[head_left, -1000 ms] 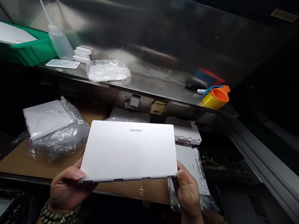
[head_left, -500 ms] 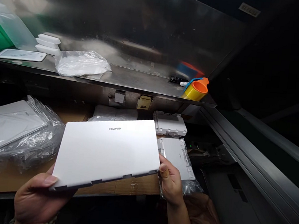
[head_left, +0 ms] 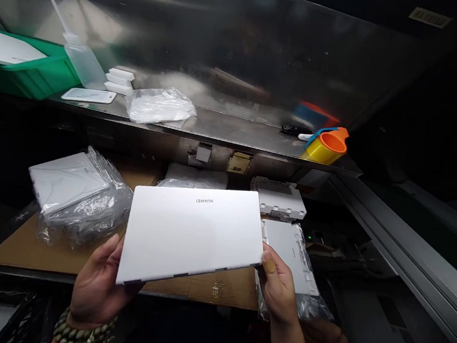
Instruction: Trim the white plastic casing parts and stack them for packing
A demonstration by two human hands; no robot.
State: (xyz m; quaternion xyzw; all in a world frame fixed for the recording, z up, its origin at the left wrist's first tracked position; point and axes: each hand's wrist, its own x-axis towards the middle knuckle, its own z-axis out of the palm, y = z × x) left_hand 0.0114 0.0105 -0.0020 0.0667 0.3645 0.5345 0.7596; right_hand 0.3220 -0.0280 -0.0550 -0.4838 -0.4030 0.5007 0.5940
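Note:
A silver laptop lid (head_left: 190, 238) with HUAWEI lettering, upside down to me, is held up at a slant over the bench. Dark notches run along its near edge. My right hand (head_left: 280, 284) pinches its near right corner, thumb on top and fingers underneath; a tan patch shows on the thumb. At the left edge, my left hand (head_left: 98, 283) supports the lid, fingers partly hidden behind it and thumb raised beside the edge. Right of the lid, another silver lid (head_left: 285, 252) lies on clear plastic. Behind it sits a stack of white notched parts (head_left: 280, 201).
Left, a pale lid (head_left: 69, 180) rests on crumpled plastic bags (head_left: 102, 218) over cardboard (head_left: 31, 249). The metal shelf (head_left: 232, 129) bears a green bin (head_left: 39, 75), squeeze bottle (head_left: 83, 63), plastic bag (head_left: 160, 105) and yellow tape roll (head_left: 321, 152). A metal rail (head_left: 406, 253) runs at right.
The view has shifted left, bringing the green bin further in. My left thumb has lifted off the lid's corner to beside its edge. My right hand keeps its pinch.

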